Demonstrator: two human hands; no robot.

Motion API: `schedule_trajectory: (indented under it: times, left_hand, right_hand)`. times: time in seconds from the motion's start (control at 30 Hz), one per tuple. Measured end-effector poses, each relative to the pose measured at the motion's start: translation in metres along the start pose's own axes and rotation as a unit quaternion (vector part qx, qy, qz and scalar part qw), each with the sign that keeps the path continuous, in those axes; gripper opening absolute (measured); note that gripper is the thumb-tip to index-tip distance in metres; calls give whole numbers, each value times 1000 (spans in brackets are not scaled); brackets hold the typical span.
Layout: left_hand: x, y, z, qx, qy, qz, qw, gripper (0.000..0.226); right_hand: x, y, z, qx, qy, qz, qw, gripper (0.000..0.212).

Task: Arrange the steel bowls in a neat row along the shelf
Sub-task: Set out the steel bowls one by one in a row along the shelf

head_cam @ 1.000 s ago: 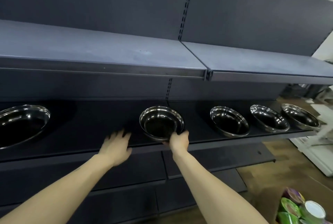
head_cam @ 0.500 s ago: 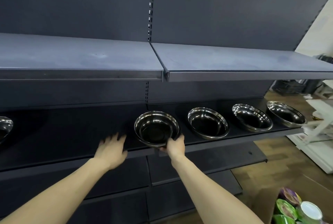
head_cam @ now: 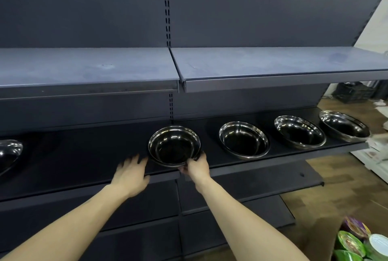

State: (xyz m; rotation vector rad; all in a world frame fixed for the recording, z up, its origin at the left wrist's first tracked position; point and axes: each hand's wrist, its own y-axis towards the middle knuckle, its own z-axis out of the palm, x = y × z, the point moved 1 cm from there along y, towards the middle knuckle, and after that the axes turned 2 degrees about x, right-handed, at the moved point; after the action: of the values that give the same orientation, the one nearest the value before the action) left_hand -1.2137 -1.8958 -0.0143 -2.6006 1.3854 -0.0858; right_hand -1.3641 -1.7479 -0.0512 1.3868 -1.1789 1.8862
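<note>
The right hand point(head_cam: 196, 167) pinches the near rim of a steel bowl point(head_cam: 174, 146), which sits at the middle of the dark shelf point(head_cam: 88, 155), close to its near edge and just left of the seam between the two shelf sections. The left hand point(head_cam: 132, 173) rests flat beside the bowl with fingers spread, holding nothing.

To the right, three more bowls stand evenly spaced: a second bowl point(head_cam: 244, 140), a third bowl point(head_cam: 299, 131) and a fourth bowl point(head_cam: 344, 125). A stray bowl point(head_cam: 9, 151) lies far to the left, well apart from the rest (only partly in view).

The step in hand looks like setting the middle bowl into line. Next, it likely needs matching to its neighbours' spacing, then released; the stray bowl remains to be brought over.
</note>
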Motion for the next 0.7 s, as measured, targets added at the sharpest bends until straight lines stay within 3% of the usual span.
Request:
schedule_trajectory:
  times: [0.37,0.57,0.7]
  left_hand:
    - [5,-1,-1,-7,-12,-6,1000,70]
    - [1,1,-5,-26,-31,0,999,75]
    - [-3,1,-6,-21,-32,13,999,71]
  right_hand:
    - [2,-4,-3,-9,-20,-11,1000,42]
    - [-2,-3,-6,-102,-116,-50,987,71]
    - [-4,-2,-2,-98,-151,-42,983,60]
